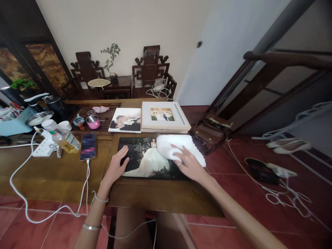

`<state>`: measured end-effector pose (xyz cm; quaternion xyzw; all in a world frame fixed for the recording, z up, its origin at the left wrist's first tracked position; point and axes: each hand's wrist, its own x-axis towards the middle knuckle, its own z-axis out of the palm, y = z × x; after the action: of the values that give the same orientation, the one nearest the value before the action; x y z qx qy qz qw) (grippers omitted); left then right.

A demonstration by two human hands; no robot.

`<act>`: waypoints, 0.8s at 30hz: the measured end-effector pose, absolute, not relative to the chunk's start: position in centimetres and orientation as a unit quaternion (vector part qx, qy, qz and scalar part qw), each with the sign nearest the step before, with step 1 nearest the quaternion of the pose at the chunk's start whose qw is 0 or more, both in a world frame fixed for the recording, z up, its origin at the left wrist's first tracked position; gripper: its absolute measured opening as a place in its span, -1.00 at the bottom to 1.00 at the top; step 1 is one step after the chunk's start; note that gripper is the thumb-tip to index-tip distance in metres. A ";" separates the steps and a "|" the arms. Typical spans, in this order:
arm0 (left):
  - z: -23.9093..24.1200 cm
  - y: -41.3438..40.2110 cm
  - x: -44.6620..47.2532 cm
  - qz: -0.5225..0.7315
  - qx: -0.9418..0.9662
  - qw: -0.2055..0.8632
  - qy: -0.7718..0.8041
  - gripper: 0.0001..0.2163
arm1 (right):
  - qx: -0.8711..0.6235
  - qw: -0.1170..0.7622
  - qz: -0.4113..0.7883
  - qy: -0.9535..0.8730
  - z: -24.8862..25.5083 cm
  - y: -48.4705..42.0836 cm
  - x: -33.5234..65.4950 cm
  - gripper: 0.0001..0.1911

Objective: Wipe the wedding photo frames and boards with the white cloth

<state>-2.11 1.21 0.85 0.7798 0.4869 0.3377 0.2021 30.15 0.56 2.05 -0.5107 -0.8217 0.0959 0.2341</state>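
A dark photo panel (153, 162), printed with a figure in a pale wide gown, lies flat on the wooden table. My left hand (118, 164) rests at its left edge, fingers stretched out and holding nothing. On the panel's right part my right hand (190, 164) presses a bunched white cloth (184, 143) against the surface, its fingers bent into the fabric. The cloth hides the upper right of the panel and hangs past its right edge. Behind the panel sit a white photo album (125, 121) and a boxed framed picture (166, 119).
To the left are a charging phone (88, 147), a bottle of yellowish liquid (66, 141), a white power strip (44, 147) and a pink cup (92, 121). White cables trail off the table's front edge. A brown bag (212, 129) is at the right, beyond the table.
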 end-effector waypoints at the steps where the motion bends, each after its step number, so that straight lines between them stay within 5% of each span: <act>1: 0.9 1.1 -2.1 0.335 0.779 0.202 0.489 -0.61 | -0.489 0.234 0.084 -0.836 2.1 -0.9 29.7 -0.74; 9: 1.2 1.0 -2.2 0.325 0.767 0.229 0.503 -0.57 | -0.354 0.206 0.127 -0.903 3.8 -8.3 25.6 -0.73; 24: 0.6 1.3 -2.2 0.302 0.783 0.191 0.509 -0.59 | -0.505 0.220 0.086 -0.830 2.6 6.4 28.8 -0.70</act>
<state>-2.16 1.30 0.60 0.7832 0.5090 0.3020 0.1908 28.83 6.43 2.55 -0.5046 -0.8304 0.0864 0.2197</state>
